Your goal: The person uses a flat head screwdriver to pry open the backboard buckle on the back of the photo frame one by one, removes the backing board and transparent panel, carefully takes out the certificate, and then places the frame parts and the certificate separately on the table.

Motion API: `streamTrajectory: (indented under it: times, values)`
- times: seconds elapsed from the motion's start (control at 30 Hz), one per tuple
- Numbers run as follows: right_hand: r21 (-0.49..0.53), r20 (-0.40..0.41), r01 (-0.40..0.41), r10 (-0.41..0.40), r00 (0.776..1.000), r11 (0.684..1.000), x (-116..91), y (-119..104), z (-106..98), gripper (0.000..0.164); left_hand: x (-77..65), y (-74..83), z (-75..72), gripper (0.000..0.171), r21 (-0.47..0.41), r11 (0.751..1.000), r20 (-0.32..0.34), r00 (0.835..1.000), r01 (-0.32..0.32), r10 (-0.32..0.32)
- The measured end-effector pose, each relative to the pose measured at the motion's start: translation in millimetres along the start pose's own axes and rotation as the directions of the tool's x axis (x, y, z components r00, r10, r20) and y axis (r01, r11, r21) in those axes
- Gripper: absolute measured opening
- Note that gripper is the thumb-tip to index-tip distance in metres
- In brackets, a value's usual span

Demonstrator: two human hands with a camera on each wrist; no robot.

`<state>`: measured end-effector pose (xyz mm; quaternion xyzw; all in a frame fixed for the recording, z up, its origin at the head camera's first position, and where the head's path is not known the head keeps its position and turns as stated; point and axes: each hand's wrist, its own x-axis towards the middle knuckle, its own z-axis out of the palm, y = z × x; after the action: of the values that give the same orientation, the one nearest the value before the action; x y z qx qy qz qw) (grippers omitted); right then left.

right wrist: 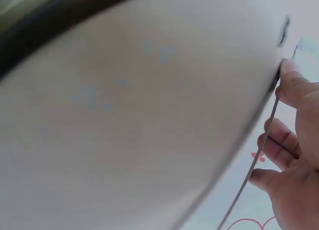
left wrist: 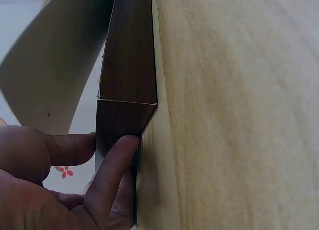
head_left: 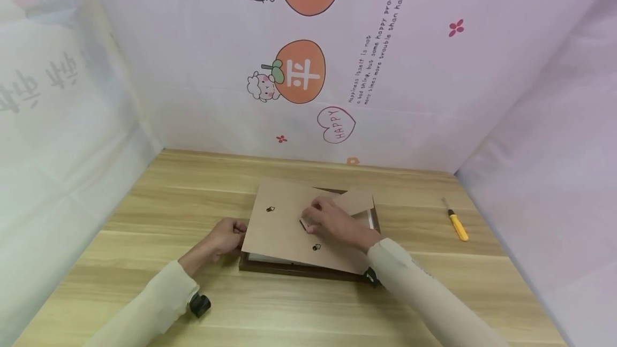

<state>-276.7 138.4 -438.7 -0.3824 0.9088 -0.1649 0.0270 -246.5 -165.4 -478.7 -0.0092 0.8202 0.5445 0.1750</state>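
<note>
Nearest, two pale sleeves point(head_left: 149, 304) reach in from the near edge, each with a small black device at the wrist. Beyond them a dark brown frame point(head_left: 299, 270) lies on the wood-grain table point(head_left: 270, 309), around the middle. The left hand point(head_left: 224, 240) grips the frame's left side close to its near corner; the left wrist view alone shows the thumb at the rim, a finger against the outer side, and the pale corner seam.

A tan backing board point(head_left: 284, 229) sits tilted over the frame, overhanging it at left; a gap shows along the near side, with something pale inside. Two small dark fittings are on the board. The right hand point(head_left: 335, 224) pinches a thin tan flap point(head_left: 356, 201) on the board's upper face; the right wrist view gives the flap edge-on, with fingers on both sides and a fingertip by a dark strip.

A yellow-handled screwdriver point(head_left: 457, 225) lies at the right, well apart. Farthest is a printed backdrop point(head_left: 217, 95), its top cut off.

The board hides most of the frame's inside, and the right hand covers part of the flap.
</note>
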Motion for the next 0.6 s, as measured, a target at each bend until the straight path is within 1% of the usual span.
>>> streamTrajectory:
  times: [0.03,0.07,0.2,0.27,0.3,0.33,0.43,0.5,0.6]
  values:
    - [0.001,0.001,0.002,-0.002,1.000,1.000,0.0,-0.5,1.1,0.036,0.0,-0.2,0.0,0.020,0.000,1.000,-0.002,1.000,0.004,-0.004]
    - [0.036,0.009,-0.022,0.021,1.000,0.999,0.0,-1.1,2.4,0.036,0.2,-0.7,0.0,0.021,0.001,1.000,-0.002,1.000,0.004,-0.004]
    - [0.086,0.031,-0.035,0.032,0.999,0.996,0.3,-2.1,9.7,0.036,0.3,-2.6,-0.6,0.023,0.001,1.000,-0.002,1.000,-0.003,0.003]
    - [0.123,0.046,-0.063,0.058,0.997,0.990,0.2,-2.6,13.7,0.037,0.3,-3.4,-0.7,0.023,0.003,1.000,0.002,1.000,-0.009,0.009]
    - [0.094,0.047,-0.046,0.042,0.998,0.994,0.0,-2.6,15.6,0.038,0.3,-3.7,-0.7,0.022,0.006,1.000,0.001,1.000,-0.008,0.008]
    - [0.093,0.047,-0.045,0.040,0.998,0.995,-0.2,-3.1,17.0,0.038,0.3,-3.7,-0.7,0.022,0.008,1.000,0.002,1.000,-0.008,0.008]
    - [0.046,0.035,-0.014,0.013,0.999,0.999,-0.4,-2.9,21.1,0.039,1.1,-4.3,-1.1,0.020,-0.001,1.000,0.004,1.000,0.000,0.000]
    - [-0.019,0.020,0.032,-0.031,0.999,0.999,-0.4,-3.1,22.5,0.039,1.5,-4.1,-1.9,0.020,-0.006,1.000,0.003,1.000,0.004,-0.004]
    - [-0.033,0.012,0.033,-0.033,0.999,0.999,-0.1,-4.3,22.8,0.039,2.5,-3.9,-4.1,0.021,-0.016,1.000,0.009,1.000,0.007,-0.007]
